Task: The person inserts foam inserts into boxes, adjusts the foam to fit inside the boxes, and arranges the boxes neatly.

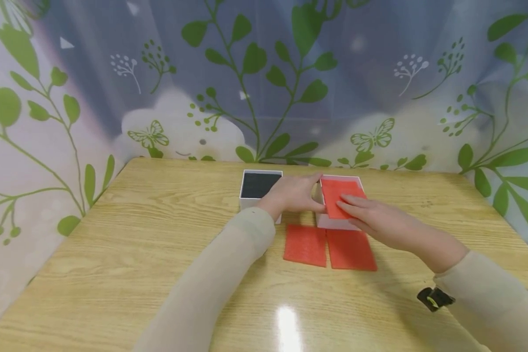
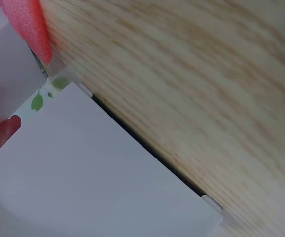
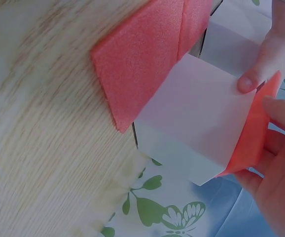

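A white box point(image 1: 340, 222) stands at the far middle of the wooden table point(image 1: 114, 254), with a red foam sheet point(image 1: 341, 194) lying tilted in its top. My right hand point(image 1: 369, 215) pinches the sheet's near end, fingers stretched over it; the right wrist view shows the sheet point(image 3: 253, 133) between thumb and fingers above the box point(image 3: 201, 113). My left hand point(image 1: 296, 194) grips the box's left side, its thumb point(image 3: 261, 66) on the wall. The left wrist view shows a white box wall point(image 2: 98, 168) and one fingertip point(image 2: 4, 132).
A second white box point(image 1: 260, 188) with a black inside stands just left of my left hand. Two more red foam sheets point(image 1: 305, 244) point(image 1: 351, 250) lie flat side by side in front of the boxes. A leaf-patterned curtain point(image 1: 264, 78) closes off the table's far and side edges.
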The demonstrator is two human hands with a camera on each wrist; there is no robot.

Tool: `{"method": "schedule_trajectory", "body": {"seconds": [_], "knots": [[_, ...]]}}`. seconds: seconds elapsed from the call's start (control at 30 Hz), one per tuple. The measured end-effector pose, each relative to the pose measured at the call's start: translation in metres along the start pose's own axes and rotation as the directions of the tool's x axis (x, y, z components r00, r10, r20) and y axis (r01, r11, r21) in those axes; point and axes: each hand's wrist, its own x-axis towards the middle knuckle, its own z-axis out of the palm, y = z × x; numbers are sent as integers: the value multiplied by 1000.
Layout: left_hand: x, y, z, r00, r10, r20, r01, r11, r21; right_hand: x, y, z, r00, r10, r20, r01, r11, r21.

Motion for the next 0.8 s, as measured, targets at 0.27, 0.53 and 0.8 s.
{"method": "schedule_trajectory", "body": {"seconds": [0.27, 0.53, 0.8], "knots": [[-1, 1, -1, 1000, -10, 4, 10, 1000, 11, 4, 0, 0, 1000, 6, 17, -6, 1000, 16], [-1, 1, -2, 1000, -7, 10, 8, 1000, -10, 6, 0, 0, 1000, 27, 15, -27, 999, 29], [-3, 3, -4, 1000, -22, 20, 22, 1000, -10, 10, 5, 2, 1000, 9, 6, -9, 999, 34]]}}
